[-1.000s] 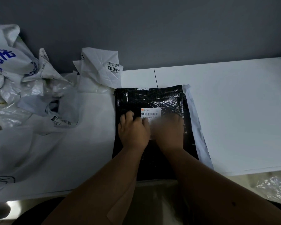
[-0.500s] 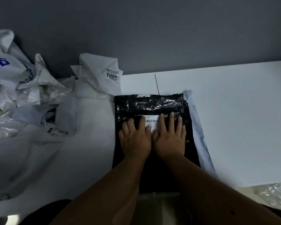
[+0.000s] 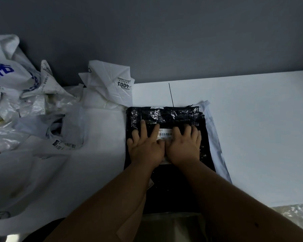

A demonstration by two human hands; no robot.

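Both hands have slid a little farther up the black mailer bag (image 3: 166, 115) and drifted apart since half a second ago, when they lay tight together over the shipping label (image 3: 165, 135). Now a strip of that label, barcode included, shows between them.

The left hand (image 3: 145, 145) lies palm down with its fingers straight and spread, the longest tips reaching the crinkled, glossy fold along the bag's far end. The right hand (image 3: 184, 145) also lies palm down on the bag, its fingers looking shorter and perhaps slightly bent at the knuckles. Neither hand grasps anything; both simply press on the plastic.

The mailer bag lies flat near the middle of the white tabletop (image 3: 252, 130), far end toward the grey wall (image 3: 164, 32) and near end reaching the tabletop's near edge. It rests on a white bag (image 3: 215, 145) that peeks out along its right side.

Judging from the outward spread, the person is smoothing the label and flattening the bag, working from the centre toward the edges. The label looks mostly stuck, though its lower part is hidden under the palms.

A heap of crumpled white plastic bags (image 3: 24, 102) fills the tabletop's left side, one (image 3: 110, 88) printed with "4003" standing just beyond the mailer's far left corner.
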